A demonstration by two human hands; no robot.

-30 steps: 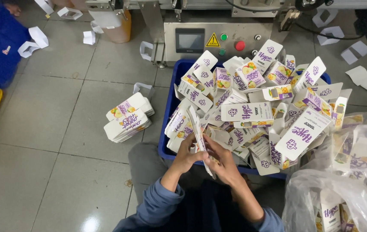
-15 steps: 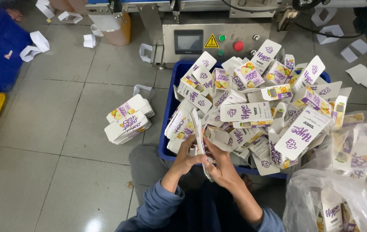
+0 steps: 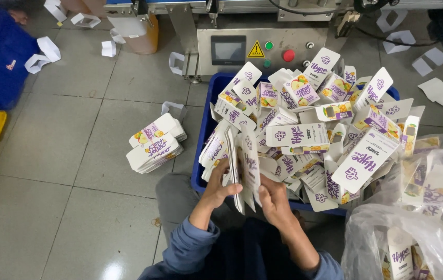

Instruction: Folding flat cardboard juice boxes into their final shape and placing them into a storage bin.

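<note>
Cardboard cartons (image 3: 242,168), flat and light, stand edgewise, clamped between left hand (image 3: 217,187) and right hand (image 3: 273,199); thin, bendable stock likely slips sideways, so squeeze the stack's faces.

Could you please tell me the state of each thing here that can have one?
Left hand: grip shut on flat cartons.
Right hand: grip shut on flat cartons.
Flat cartons: folded flat, held upright on edge.
Blue bin: heaped over its rim.
Floor stack: flat, piled, untouched.
Plastic bag: holds cartons.
</note>
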